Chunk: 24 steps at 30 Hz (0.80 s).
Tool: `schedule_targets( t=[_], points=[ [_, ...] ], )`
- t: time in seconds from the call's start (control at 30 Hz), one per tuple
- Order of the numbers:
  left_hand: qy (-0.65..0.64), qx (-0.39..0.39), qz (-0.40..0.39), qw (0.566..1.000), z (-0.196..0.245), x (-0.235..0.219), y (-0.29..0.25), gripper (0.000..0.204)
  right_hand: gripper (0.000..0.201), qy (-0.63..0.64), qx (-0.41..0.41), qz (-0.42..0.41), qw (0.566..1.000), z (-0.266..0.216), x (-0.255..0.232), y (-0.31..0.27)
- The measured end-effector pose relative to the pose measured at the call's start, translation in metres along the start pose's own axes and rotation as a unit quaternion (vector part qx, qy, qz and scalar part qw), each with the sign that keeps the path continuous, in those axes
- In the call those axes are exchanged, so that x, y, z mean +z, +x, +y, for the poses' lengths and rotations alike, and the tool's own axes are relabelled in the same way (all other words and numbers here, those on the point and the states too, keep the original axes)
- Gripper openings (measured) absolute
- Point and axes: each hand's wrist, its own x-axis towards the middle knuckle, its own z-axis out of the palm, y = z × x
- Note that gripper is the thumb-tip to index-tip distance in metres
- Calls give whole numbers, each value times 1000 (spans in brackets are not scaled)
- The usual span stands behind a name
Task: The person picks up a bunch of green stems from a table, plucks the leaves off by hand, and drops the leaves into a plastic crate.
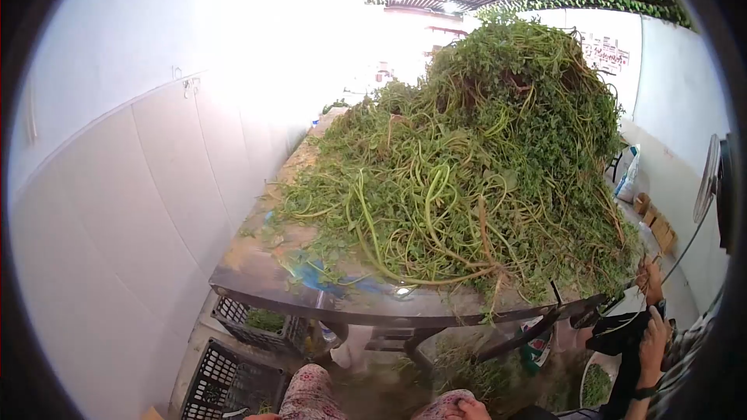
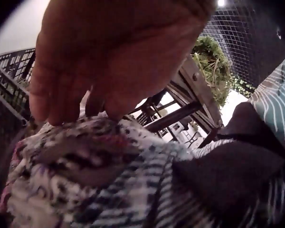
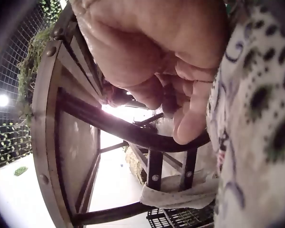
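My left hand [image 2: 109, 57] rests fingertips-down on the flower-patterned trousers [image 2: 76, 161] over my leg. Only a sliver of it shows at the bottom edge of the head view. My right hand [image 3: 166, 52] lies against the other patterned trouser leg [image 3: 251, 118], its fingers loosely bent and nothing visible in them. In the head view this right hand [image 1: 467, 409] sits at the bottom, by the knee. Ahead of both knees stands a table [image 1: 373, 307] under a tall heap of leafy green stems [image 1: 498, 148]. Several long stems with a rooty end [image 1: 494, 264] lie near its front edge.
At the right another person's hands [image 1: 654, 338] hold thin stems beside the table. Black plastic crates [image 1: 226, 381] stand on the floor at left, one with greens. A tub of greens [image 1: 597, 385] is at lower right, a fan [image 1: 706, 179] further right.
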Motion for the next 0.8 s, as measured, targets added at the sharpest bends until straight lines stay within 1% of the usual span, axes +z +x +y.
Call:
schedule_targets(
  t=[0.03,0.1,0.13,0.17,0.23,0.27,0.3,0.4,0.5,0.6,0.7,0.73,0.77,0.8],
  points=[
    [-36,-35,-15,999,25,-8,0,33,25,-9,-1,3,1000,-1,2,0],
    [-98,-43,-29,994,71,-24,-2,33,25,-27,-5,10,1000,0,5,2],
    [-129,-46,-36,990,83,-29,-2,33,25,-30,-6,12,999,-2,8,1],
    [-86,-2,-63,994,79,-35,7,33,24,-34,-7,15,999,-6,13,-1],
    [-46,130,-17,990,57,-25,21,31,24,-38,-9,16,999,-6,11,-3],
    [-25,197,8,980,49,-22,25,30,24,-40,-11,13,999,-3,7,0],
    [-7,149,-34,988,42,-20,26,30,24,-41,-14,10,999,-1,3,2],
    [26,58,-133,989,80,-40,-1,27,23,-36,-34,-3,999,2,1,5],
    [118,174,-132,969,46,-27,2,31,23,-36,-22,4,999,6,-5,11],
    [-59,198,-167,964,45,-31,25,47,24,-44,-21,18,999,-1,6,5],
    [-242,213,-198,925,62,-33,41,65,28,-186,-63,7,980,-2,13,11],
    [24,235,-19,971,118,-50,45,27,32,-211,-58,-8,976,6,4,26],
    [26,269,10,963,129,-59,53,30,37,-236,-48,-23,970,16,-9,47],
    [30,310,51,949,134,-62,69,27,43,-260,-36,-40,964,27,-19,53]
  ],
)
